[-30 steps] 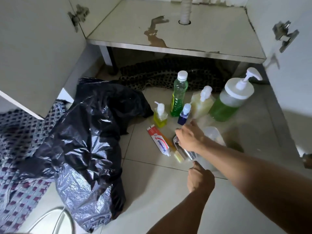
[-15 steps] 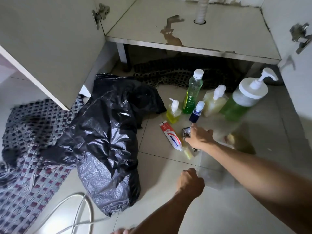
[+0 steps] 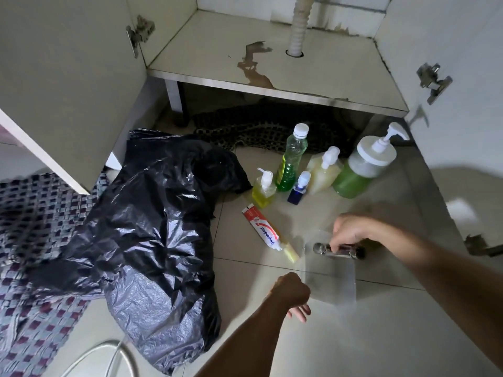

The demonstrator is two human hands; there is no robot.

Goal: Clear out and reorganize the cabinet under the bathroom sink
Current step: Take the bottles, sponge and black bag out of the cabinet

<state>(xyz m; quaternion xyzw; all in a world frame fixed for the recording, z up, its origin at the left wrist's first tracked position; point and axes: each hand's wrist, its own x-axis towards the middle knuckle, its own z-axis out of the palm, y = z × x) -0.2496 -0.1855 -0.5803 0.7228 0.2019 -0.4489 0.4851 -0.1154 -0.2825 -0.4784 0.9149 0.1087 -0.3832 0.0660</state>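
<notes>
The cabinet floor (image 3: 206,53) stands bare and stained, both doors swung wide. On the tiles in front stand a tall green bottle (image 3: 291,159), a small yellow pump bottle (image 3: 263,190), a little blue bottle (image 3: 298,188), a pale pump bottle (image 3: 324,170) and a big green pump jar (image 3: 362,167). A red-and-white toothpaste tube (image 3: 262,231) lies flat. My right hand (image 3: 351,231) grips a shiny metal cylinder (image 3: 339,250) over a clear plastic container (image 3: 330,278). My left hand (image 3: 291,293) is fisted at the container's near left corner; whether it holds it is unclear.
A crumpled black bin bag (image 3: 152,232) lies on the left. A checked mat (image 3: 30,240) sits beyond it, and a dark patterned cloth (image 3: 250,129) lies under the cabinet. A white drain hose (image 3: 299,25) drops through the cabinet floor. A white cable (image 3: 109,352) loops at the bottom.
My right hand has lifted the metal cylinder off the tiles beside the toothpaste and carried it right, over the clear container. The view has tilted up, showing more of the cabinet.
</notes>
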